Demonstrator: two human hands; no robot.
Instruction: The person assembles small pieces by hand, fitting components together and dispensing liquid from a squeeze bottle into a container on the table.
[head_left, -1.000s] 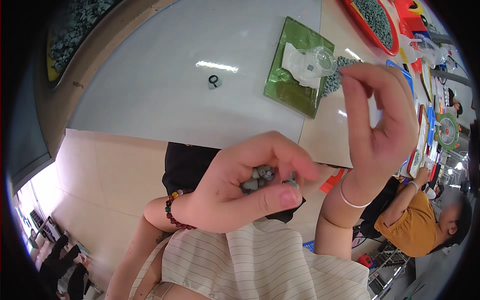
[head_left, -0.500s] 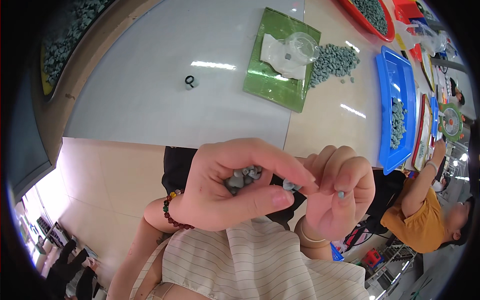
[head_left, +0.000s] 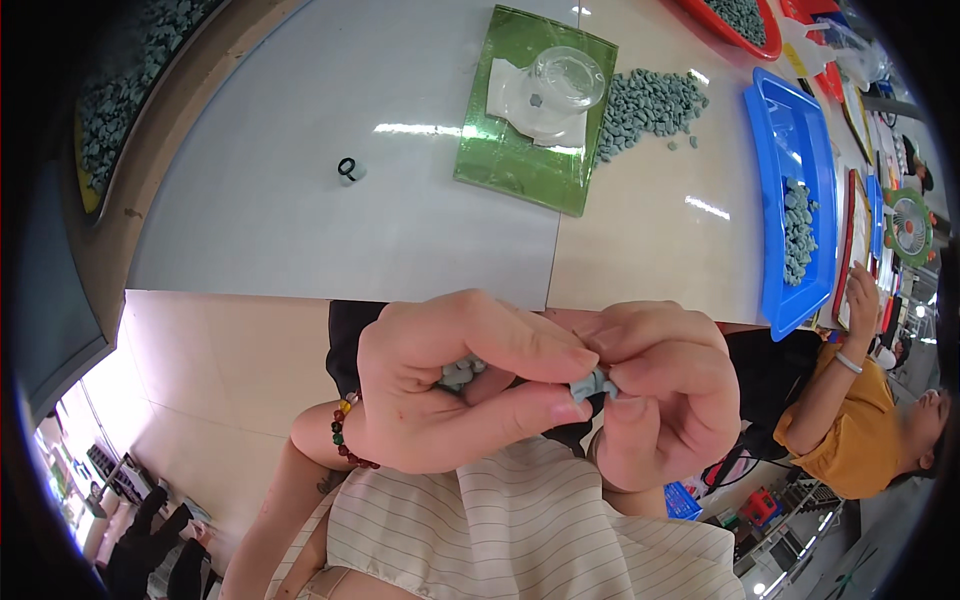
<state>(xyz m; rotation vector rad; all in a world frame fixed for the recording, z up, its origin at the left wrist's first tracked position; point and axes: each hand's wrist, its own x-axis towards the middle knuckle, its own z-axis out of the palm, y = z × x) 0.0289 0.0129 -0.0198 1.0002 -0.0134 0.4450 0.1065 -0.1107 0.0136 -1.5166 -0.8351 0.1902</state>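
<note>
A small grey-green piece point(head_left: 590, 386), like a rubbery pebble with an uneven edge, sits between the fingertips of both hands, in front of my body. My left hand point(head_left: 425, 395) is closed, its thumb and index finger pinching one side of it. Several similar grey-green pieces point(head_left: 462, 374) lie in that hand's curled palm, partly hidden by the fingers. My right hand point(head_left: 670, 390) is closed too, thumb and index finger gripping the other side of the piece. The fingertips cover much of its shape.
On the table point(head_left: 270, 220) lie a black-and-clear ring-shaped item point(head_left: 348, 170) and a green board point(head_left: 525, 180) bearing a white sheet and a clear round dish point(head_left: 568, 78). Beside them are a pile of grey-green pieces point(head_left: 648, 108), a blue tray point(head_left: 775, 225) and a red basin point(head_left: 735, 40). A person point(head_left: 840, 430) sits at right.
My right hand has moved left to meet the left fingertips. The tiny bit at its fingertips is out of sight, and both hands now grip one piece. The table items shifted slightly in view.
</note>
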